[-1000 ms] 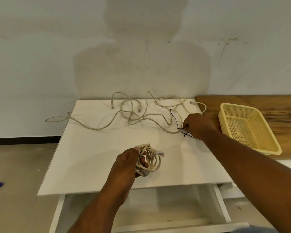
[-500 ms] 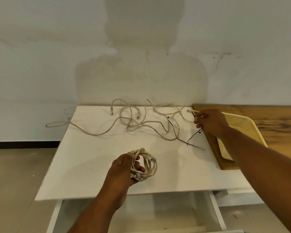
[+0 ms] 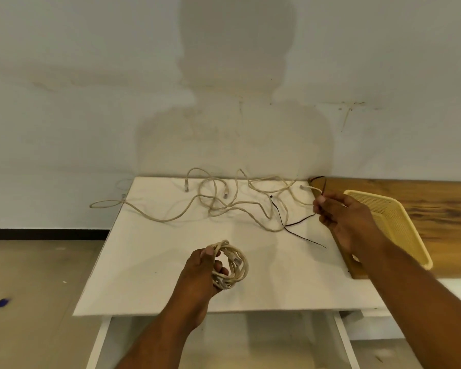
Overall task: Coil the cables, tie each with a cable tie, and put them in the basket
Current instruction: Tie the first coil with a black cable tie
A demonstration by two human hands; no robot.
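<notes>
My left hand (image 3: 200, 272) grips a coiled beige cable (image 3: 233, 265) above the front of the white table (image 3: 149, 262). My right hand (image 3: 343, 219) is raised over the table's right edge and pinches a thin black cable tie (image 3: 300, 222) that hangs from its fingers toward the table. A second black tie (image 3: 304, 237) lies on the table below it. A long loose beige cable (image 3: 224, 203) sprawls across the back of the table, one end trailing off the left edge. The yellow mesh basket (image 3: 399, 222) sits on the wooden board, partly behind my right hand.
The wooden board (image 3: 442, 209) adjoins the table on the right, against the wall. An open white drawer frame (image 3: 250, 339) juts out below the table's front edge. Tan floor lies to the left with a small blue object (image 3: 3, 302).
My right hand has lifted off the table with a black tie and moved right, toward the basket. My left hand keeps hold of the coil, barely moving.
</notes>
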